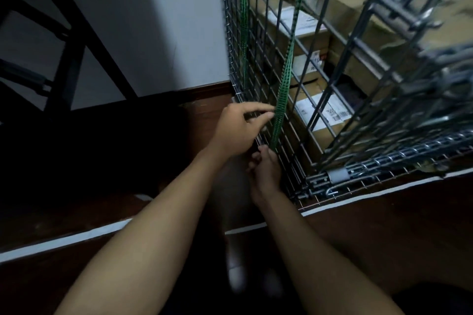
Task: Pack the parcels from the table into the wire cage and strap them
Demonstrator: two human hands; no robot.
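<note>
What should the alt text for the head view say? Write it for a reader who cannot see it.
A person's left hand pinches a green strap that runs down the side of a wire cage packed with labelled cardboard parcels, while the right hand grips the strap lower down, near the cage's base.

Parcel depot/stockroom, prob.: wire cage (340, 64) w/ labelled cardboard parcels (345, 11), white tape line (64, 240) on dark floor (384, 225).

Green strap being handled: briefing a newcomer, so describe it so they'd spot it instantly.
Find the wire cage of cardboard parcels. Two straps hang down its mesh side; the green strap nearer the corner is held by left hand and right hand, the second strap untouched.
</note>
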